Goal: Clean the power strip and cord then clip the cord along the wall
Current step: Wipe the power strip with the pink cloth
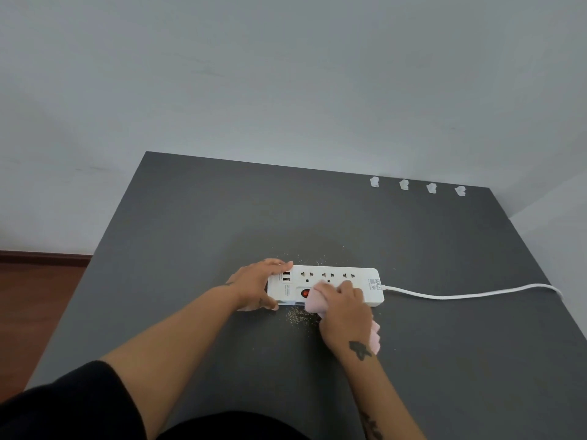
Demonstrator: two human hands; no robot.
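Observation:
A white power strip with three sockets, two USB ports and a red switch lies flat on the dark grey table. My left hand grips its left end, fingers over the far edge and thumb at the near edge. My right hand presses a pink cloth onto the strip's near side beside the switch; part of the cloth sticks out behind my wrist. The white cord runs from the strip's right end to the table's right edge. Several white cable clips sit in a row at the table's far right edge, by the wall.
Fine crumbs and dust are scattered on the table in front of and behind the strip. A pale wall rises behind the table. A wooden floor and skirting show at the left.

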